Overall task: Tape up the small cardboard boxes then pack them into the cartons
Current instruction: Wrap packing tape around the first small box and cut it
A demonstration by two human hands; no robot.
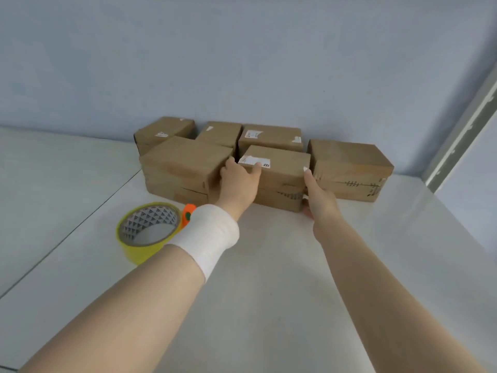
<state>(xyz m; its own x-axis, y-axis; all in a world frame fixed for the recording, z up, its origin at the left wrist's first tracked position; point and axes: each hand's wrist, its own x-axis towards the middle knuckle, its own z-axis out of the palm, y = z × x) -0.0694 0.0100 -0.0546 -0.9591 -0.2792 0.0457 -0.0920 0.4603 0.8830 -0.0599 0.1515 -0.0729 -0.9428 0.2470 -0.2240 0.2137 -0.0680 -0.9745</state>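
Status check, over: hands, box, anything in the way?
Left hand grips middle front box at left edge; right hand flat against right side. Neighbour boxes close either side. Tape roll untouched, left.

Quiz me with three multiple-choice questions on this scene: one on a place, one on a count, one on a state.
1. Where is the yellow tape roll? A on the table; B atop a box; C inside a carton.
2. How many cardboard boxes show? A four; B six; C nine.
3. The front middle box is: A untouched; B lying open; C held between the left hand and the right hand.
Answers: 1 A, it lies flat there; 2 B, six stand near the wall; 3 C, a hand at each side.
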